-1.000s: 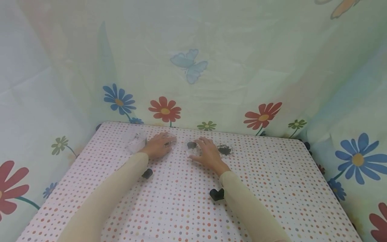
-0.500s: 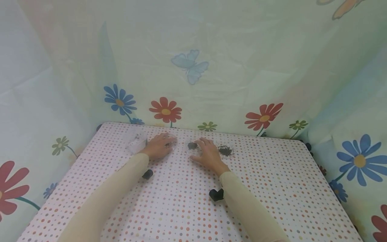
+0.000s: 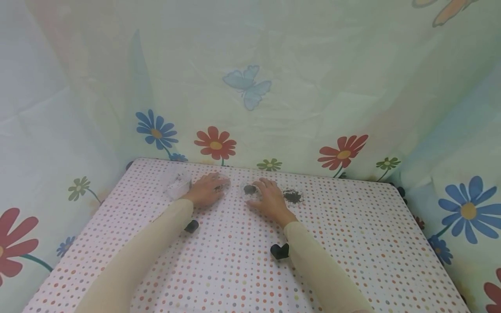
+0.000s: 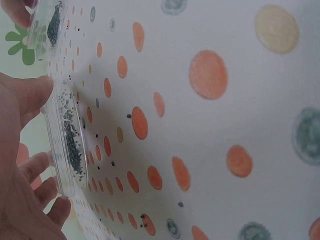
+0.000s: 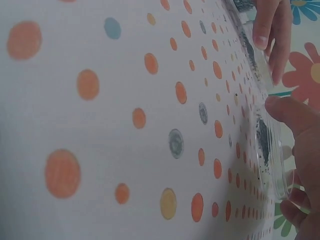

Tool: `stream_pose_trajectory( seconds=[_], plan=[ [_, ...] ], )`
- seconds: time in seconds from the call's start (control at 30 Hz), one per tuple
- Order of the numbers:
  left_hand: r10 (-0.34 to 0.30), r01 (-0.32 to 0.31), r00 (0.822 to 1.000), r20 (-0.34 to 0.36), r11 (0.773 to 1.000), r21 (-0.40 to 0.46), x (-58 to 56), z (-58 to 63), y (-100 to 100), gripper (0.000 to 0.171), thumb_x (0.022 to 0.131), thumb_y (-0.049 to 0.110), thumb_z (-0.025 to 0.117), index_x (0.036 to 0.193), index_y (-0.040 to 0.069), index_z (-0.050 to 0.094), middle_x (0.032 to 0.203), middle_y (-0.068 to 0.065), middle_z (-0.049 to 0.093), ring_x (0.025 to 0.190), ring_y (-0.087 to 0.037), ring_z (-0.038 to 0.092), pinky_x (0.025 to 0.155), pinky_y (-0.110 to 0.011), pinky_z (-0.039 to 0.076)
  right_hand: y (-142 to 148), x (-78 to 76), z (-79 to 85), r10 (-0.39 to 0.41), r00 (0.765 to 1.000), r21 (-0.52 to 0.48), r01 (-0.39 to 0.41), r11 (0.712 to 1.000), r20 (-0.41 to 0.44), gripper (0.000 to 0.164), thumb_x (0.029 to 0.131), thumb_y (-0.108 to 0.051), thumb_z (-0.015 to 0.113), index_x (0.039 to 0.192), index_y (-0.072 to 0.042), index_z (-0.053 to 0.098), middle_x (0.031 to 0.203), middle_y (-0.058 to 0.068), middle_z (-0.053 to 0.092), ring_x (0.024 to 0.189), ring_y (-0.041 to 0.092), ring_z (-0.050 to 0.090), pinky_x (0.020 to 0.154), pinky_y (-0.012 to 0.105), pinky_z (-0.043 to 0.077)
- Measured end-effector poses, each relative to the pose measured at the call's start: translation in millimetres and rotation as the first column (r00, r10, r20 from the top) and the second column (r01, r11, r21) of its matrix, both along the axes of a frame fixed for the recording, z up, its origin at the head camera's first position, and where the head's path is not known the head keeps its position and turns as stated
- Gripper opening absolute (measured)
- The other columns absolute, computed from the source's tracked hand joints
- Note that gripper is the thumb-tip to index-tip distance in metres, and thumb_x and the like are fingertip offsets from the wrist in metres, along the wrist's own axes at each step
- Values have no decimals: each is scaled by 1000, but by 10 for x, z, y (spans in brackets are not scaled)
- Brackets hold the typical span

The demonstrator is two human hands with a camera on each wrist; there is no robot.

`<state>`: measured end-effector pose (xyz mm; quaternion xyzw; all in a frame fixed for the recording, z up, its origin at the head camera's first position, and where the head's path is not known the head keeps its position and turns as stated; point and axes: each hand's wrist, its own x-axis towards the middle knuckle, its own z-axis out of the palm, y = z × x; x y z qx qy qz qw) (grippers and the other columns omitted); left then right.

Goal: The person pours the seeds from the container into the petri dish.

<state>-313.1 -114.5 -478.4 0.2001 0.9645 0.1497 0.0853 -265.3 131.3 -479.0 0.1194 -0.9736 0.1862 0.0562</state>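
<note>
My left hand (image 3: pixel 206 190) holds a clear petri dish (image 3: pixel 225 186) by its rim, at the back of the table. In the left wrist view, thumb and fingers span the dish (image 4: pixel 71 142), which has dark granules in it. To the right, my right hand (image 3: pixel 270 198) grips a second clear petri dish (image 3: pixel 249 190) with a dark clump inside. The right wrist view shows the thumb on one side of this dish (image 5: pixel 267 145) and curled fingers on the other. Both dishes sit on the tabletop, apart from each other.
Right of the right hand lies a patch of dark granules (image 3: pixel 292 196). A clear container (image 3: pixel 180 184) with dark specks stands left of the left hand. Loose specks dot the spotted tablecloth (image 3: pixel 235 269). A flowered curtain (image 3: pixel 289 108) rises behind the table.
</note>
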Motion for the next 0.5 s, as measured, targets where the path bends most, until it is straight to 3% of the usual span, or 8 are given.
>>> stream_pose_trajectory(
  seconds=[0.5],
  plan=[
    [1,-1,1000,-15,1000,2,9,-18,13,49,91,42,47,139,37,35,153,-2,20,141,-29,16,110,-60,16,2,-64,-9,-30,999,-16,31,999,43,68,76,-52,66,132,-19,45,144,8,35,132,30,31,108,51,30]
  ],
)
